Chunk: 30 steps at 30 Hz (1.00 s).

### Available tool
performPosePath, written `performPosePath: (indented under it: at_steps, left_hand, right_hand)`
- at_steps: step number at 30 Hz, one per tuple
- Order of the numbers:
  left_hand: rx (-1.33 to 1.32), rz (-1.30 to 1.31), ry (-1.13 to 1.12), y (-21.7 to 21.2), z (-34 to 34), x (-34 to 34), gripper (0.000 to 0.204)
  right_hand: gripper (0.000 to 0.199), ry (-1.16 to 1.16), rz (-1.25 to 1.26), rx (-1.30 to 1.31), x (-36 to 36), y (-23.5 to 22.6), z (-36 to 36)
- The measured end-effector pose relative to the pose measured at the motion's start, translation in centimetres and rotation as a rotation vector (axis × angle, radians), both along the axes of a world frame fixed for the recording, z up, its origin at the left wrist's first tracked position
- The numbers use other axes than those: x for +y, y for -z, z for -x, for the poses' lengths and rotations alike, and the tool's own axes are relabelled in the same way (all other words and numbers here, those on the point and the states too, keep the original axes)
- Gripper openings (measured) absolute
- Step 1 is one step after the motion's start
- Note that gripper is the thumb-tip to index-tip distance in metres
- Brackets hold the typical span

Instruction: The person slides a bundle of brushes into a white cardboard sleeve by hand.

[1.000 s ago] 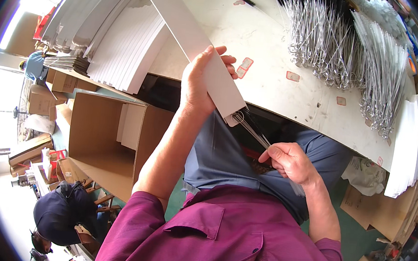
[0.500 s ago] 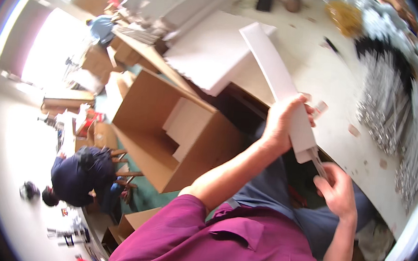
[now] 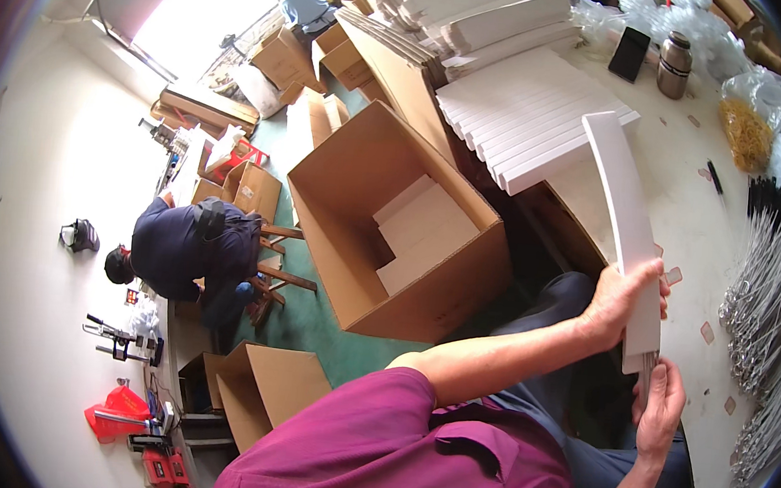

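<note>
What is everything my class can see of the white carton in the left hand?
The long, narrow white carton looks like card. It is held aslant near the edge of the pale tabletop, the left hand wrapped around its lower part. Metal rods stick out of its near end into the right hand; whether that hand touches the carton is unclear.

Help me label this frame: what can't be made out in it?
All in the head view:
White box: inside, hidden by its walls.
Left hand: middle of the fingers, hidden behind the box.
Wires: lower part, hidden by the right hand.
Wire pile: right side, cut off by the picture's edge.
</note>
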<state>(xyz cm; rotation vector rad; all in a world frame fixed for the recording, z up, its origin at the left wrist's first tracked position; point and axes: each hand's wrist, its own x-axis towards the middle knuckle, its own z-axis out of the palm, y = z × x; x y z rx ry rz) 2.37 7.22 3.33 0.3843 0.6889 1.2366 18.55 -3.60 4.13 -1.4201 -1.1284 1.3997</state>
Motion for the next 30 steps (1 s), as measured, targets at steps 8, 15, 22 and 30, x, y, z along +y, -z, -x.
performPosePath:
  at_steps: [8,15,22,30]
  left_hand:
    - [-0.007,0.017,-0.044,-1.4,0.5,0.1,0.036]
    - [0.020,-0.016,0.045,-1.2,-2.3,-2.0,0.039]
    - [0.034,-0.012,0.033,-1.2,-1.5,-2.3,0.038]
    - [0.641,-0.497,0.475,-2.0,1.4,-5.6,0.037]
  right_hand:
    - [0.047,0.246,-0.187,0.008,0.4,0.0,1.2]
    - [0.048,0.468,-0.403,-0.054,1.8,2.3,2.2]
    - [0.041,0.218,-0.277,0.018,1.1,3.0,1.8]
    - [0.031,0.127,-0.315,0.060,1.2,1.7,-2.6]
